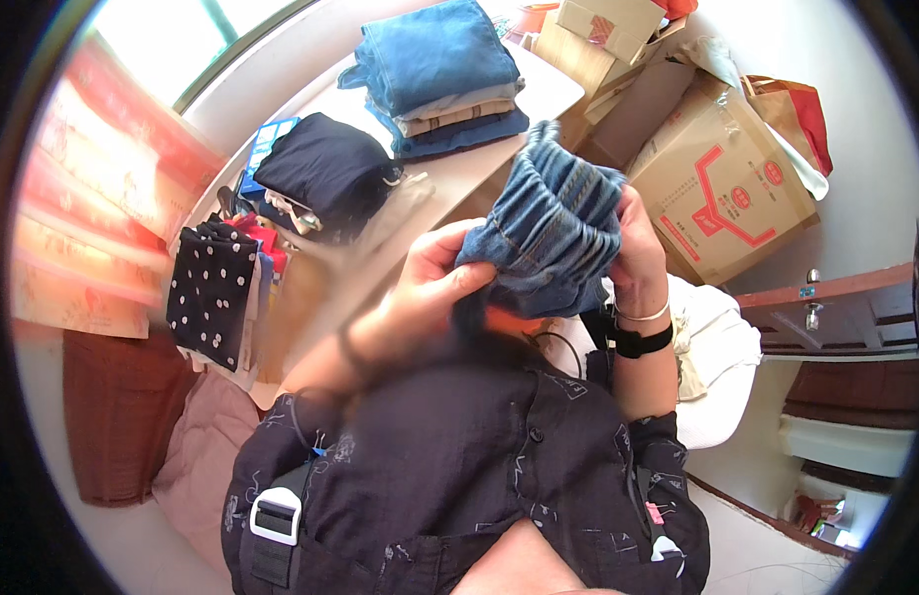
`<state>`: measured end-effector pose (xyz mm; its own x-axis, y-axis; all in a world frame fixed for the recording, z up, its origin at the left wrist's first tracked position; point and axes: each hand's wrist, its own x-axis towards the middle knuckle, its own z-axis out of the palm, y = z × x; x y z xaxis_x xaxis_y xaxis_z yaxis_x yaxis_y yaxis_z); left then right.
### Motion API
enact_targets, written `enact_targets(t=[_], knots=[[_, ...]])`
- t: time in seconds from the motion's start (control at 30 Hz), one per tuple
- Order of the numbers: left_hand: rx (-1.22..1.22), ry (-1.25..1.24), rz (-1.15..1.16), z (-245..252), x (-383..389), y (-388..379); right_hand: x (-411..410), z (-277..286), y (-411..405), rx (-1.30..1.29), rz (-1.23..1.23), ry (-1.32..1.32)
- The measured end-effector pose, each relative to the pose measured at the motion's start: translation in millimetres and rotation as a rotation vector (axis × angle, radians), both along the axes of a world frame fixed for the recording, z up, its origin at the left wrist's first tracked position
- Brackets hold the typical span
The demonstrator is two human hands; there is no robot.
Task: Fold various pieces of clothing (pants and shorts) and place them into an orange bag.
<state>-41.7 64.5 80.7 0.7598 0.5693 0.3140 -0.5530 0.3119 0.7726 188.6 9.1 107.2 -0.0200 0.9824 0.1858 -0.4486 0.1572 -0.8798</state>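
A blue denim garment with a gathered elastic waistband [552, 223] hangs between my two hands, in front of my chest. My left hand [448, 264] pinches its left edge between thumb and fingers. On the opposite side my right hand [638, 242] grips the waistband, its fingers partly hidden behind the cloth. The lower part of the garment drops out of clear sight below my hands. Beyond it, a stack of folded jeans and trousers [444, 67] lies on the white table [556, 82].
Left of the stack sits a pile of dark folded clothes [321, 167], with a black flower-dotted garment [210, 294] nearer me. A large cardboard box [727, 178] and a paper bag [790, 111] stand at right. White bedding [716, 357] lies beside my right arm; a door [839, 316] is farther right.
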Motion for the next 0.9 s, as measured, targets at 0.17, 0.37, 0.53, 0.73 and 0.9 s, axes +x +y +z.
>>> enact_targets(t=[0.17, 0.37, 0.53, 0.73, 0.9], knots=[[-0.067, -0.144, -0.178, 4, 2, 0, -7, 18, -13, 0.127, -0.171, -0.001], [0.019, 0.184, -0.106, 21, 13, 20, -13, 29, -20, 0.446, -0.061, -0.203], [0.177, 0.586, -0.285, 38, 18, 33, -19, 47, -26, 0.529, 0.167, -0.467], [0.278, 0.694, -0.415, 46, 31, 38, -43, 61, -37, 0.487, 0.251, -0.607], [0.611, 0.723, -0.415, 28, 56, 40, -54, 65, -39, 0.492, 0.267, -0.656]])
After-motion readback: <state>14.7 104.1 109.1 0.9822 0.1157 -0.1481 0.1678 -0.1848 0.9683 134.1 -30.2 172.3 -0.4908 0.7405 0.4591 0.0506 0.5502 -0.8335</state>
